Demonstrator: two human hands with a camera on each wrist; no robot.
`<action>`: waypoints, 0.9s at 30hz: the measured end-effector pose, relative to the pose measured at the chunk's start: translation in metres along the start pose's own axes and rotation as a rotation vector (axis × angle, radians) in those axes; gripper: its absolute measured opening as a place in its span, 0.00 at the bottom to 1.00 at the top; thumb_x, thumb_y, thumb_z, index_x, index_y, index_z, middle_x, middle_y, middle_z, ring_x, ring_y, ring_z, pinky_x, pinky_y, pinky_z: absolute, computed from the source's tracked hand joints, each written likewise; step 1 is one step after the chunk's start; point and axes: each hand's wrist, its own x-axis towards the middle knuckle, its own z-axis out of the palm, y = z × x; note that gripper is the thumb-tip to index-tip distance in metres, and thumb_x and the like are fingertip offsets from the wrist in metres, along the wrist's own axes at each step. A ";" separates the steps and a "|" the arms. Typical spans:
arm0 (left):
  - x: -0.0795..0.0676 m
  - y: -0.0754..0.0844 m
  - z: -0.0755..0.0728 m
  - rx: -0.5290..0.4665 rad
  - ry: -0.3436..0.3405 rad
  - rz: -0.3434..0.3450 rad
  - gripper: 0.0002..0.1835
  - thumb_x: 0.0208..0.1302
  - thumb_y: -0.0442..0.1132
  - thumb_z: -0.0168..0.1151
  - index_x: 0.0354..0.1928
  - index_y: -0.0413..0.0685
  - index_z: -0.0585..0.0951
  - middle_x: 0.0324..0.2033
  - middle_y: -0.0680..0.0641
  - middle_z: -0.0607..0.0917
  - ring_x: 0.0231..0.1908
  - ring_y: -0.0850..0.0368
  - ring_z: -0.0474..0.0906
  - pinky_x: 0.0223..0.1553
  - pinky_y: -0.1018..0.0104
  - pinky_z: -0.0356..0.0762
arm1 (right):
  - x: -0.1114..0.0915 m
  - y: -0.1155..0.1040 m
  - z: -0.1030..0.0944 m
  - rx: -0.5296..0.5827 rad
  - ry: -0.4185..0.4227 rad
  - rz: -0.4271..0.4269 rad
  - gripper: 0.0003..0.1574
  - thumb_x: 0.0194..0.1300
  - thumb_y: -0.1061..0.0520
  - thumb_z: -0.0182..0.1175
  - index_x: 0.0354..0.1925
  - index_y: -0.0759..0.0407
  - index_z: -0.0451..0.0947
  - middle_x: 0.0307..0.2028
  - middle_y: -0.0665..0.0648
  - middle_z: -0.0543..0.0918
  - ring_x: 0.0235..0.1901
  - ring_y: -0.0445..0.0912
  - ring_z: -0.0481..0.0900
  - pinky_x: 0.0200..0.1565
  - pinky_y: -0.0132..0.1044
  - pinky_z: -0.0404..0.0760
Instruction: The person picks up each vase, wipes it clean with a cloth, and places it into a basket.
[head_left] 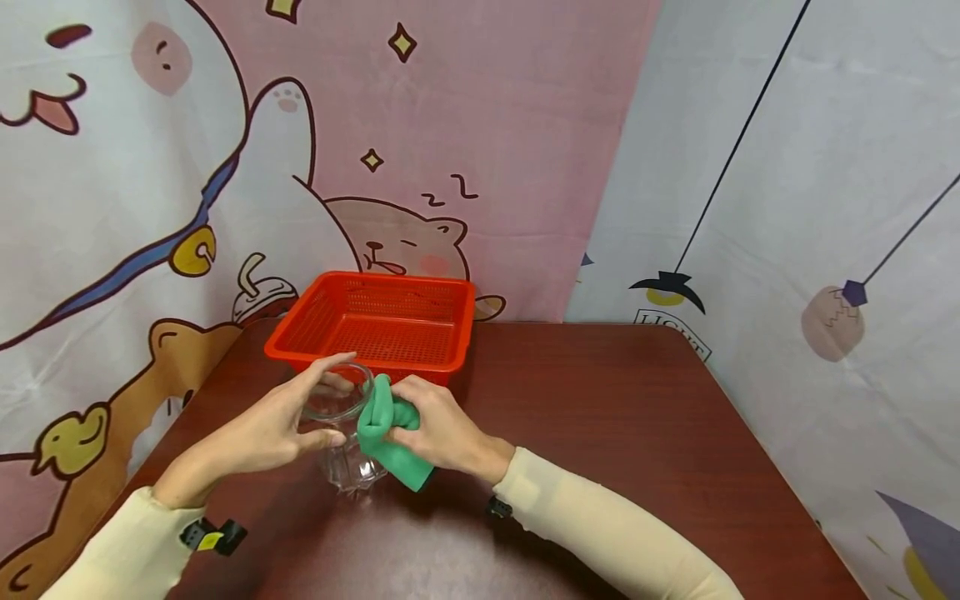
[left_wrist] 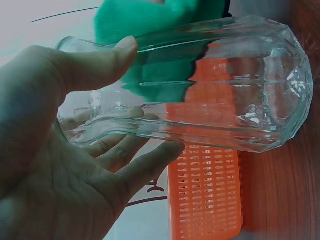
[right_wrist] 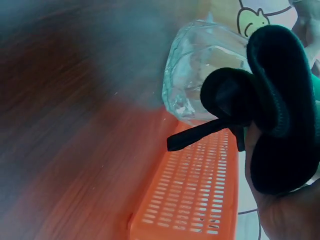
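Note:
A clear glass jar (head_left: pixel 348 467) with a wide round mouth stands nearly upright in front of the red basket. My left hand (head_left: pixel 258 429) holds it near the neck; in the left wrist view the thumb lies on one side of the glass (left_wrist: pixel 260 95) and the fingers are on the other. With fingers and thumb, my right hand (head_left: pixel 444 423) grips a folded green cloth (head_left: pixel 401 458) at the jar's right side, close to the rim. The cloth (right_wrist: pixel 287 125) looks nearly black in the right wrist view, and its folds hide part of the jar.
Right behind the jar, a red plastic basket (head_left: pixel 463 333) with slotted walls stands at the back of the brown wooden table (head_left: pixel 600 417). Cartoon-printed cloth walls (head_left: pixel 525 167) rise behind the table and along its sides.

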 end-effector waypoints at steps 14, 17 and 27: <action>-0.001 -0.002 -0.002 0.072 0.017 0.008 0.57 0.72 0.42 0.86 0.93 0.59 0.58 0.70 0.42 0.87 0.68 0.43 0.88 0.66 0.52 0.92 | -0.002 0.010 -0.001 -0.160 -0.178 0.002 0.29 0.75 0.56 0.81 0.68 0.63 0.86 0.58 0.58 0.91 0.53 0.45 0.87 0.57 0.31 0.88; 0.000 -0.002 -0.001 0.070 0.021 0.010 0.57 0.71 0.42 0.86 0.93 0.59 0.58 0.70 0.44 0.87 0.68 0.41 0.88 0.66 0.51 0.92 | -0.003 0.013 -0.001 -0.200 -0.231 0.026 0.30 0.76 0.55 0.81 0.70 0.61 0.85 0.60 0.57 0.90 0.55 0.44 0.88 0.60 0.31 0.88; -0.002 -0.003 -0.001 0.067 0.022 -0.001 0.58 0.71 0.43 0.86 0.93 0.61 0.58 0.70 0.45 0.87 0.69 0.43 0.87 0.66 0.52 0.92 | -0.007 0.020 0.003 -0.292 -0.356 0.058 0.22 0.77 0.55 0.80 0.63 0.57 0.85 0.52 0.52 0.86 0.47 0.38 0.81 0.49 0.24 0.80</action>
